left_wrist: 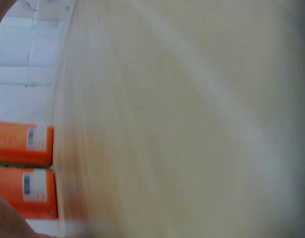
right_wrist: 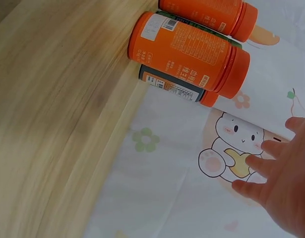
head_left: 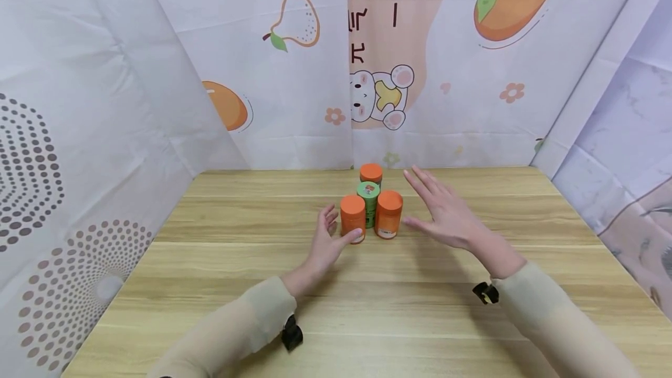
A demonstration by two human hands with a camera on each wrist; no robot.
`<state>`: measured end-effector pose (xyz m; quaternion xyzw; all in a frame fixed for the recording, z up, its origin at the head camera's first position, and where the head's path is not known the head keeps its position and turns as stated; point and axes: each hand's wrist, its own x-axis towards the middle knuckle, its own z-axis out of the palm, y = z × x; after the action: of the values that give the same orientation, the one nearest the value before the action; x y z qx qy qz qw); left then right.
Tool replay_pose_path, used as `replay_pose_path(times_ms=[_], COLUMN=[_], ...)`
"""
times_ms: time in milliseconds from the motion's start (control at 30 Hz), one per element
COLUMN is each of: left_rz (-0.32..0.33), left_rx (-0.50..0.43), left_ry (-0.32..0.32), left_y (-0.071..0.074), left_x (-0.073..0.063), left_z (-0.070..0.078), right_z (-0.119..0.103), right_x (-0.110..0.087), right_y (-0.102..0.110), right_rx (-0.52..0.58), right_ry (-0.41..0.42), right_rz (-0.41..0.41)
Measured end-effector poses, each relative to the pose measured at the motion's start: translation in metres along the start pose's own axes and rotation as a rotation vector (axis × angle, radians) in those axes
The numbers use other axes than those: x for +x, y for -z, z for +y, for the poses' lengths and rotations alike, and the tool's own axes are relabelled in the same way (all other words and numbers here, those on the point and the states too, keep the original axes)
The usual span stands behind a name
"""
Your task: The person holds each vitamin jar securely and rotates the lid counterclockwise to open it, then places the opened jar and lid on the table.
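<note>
Four jars stand grouped at the back middle of the table. The front left orange jar point(head_left: 352, 214) has my left hand point(head_left: 322, 244) around its left side, fingers spread beside it and thumb overlapping its front. A little right of the front right orange jar point(head_left: 388, 216) is my right hand point(head_left: 446, 214), fingers extended and holding nothing. Between these two stands a green jar point(head_left: 369, 203). Behind it is a dark jar with an orange lid point(head_left: 371, 172), mostly hidden. In the right wrist view, the right fingers point(right_wrist: 264, 168) point away from the jars.
The wooden table point(head_left: 262, 209) reaches back to a white printed curtain point(head_left: 294, 92) close behind the jars. Patterned sheets hang along the left point(head_left: 79, 162) and right point(head_left: 619, 104) sides. Dark bands sit at both sleeves.
</note>
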<state>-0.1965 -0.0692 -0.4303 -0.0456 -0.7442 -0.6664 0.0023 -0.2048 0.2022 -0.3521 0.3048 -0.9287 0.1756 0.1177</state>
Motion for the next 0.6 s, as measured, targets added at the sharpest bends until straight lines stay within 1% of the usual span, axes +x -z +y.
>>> replay_pose_path(times_ms=[133, 233, 367, 500, 600], left_rz=[0.042, 0.065, 0.076, 0.074, 0.074], left_rx=[-0.025, -0.021, -0.023, -0.028, -0.032], left_ry=[-0.026, -0.019, -0.003, -0.013, -0.022], left_y=[-0.009, -0.010, -0.012, -0.014, -0.015], left_x=[0.000, 0.000, 0.002, 0.005, 0.007], left_z=[-0.001, -0.001, -0.003, -0.006, -0.008], right_z=[0.004, 0.005, 0.007, 0.008, 0.009], right_x=[0.005, 0.010, 0.016, 0.021, 0.023], right_y=[-0.002, -0.004, -0.005, -0.005, -0.006], right_rx=[0.066, 0.104, 0.157, 0.197, 0.208], right_ry=[0.005, -0.002, -0.024, -0.032, -0.025], right_rz=[-0.007, -0.023, -0.040, -0.047, -0.053])
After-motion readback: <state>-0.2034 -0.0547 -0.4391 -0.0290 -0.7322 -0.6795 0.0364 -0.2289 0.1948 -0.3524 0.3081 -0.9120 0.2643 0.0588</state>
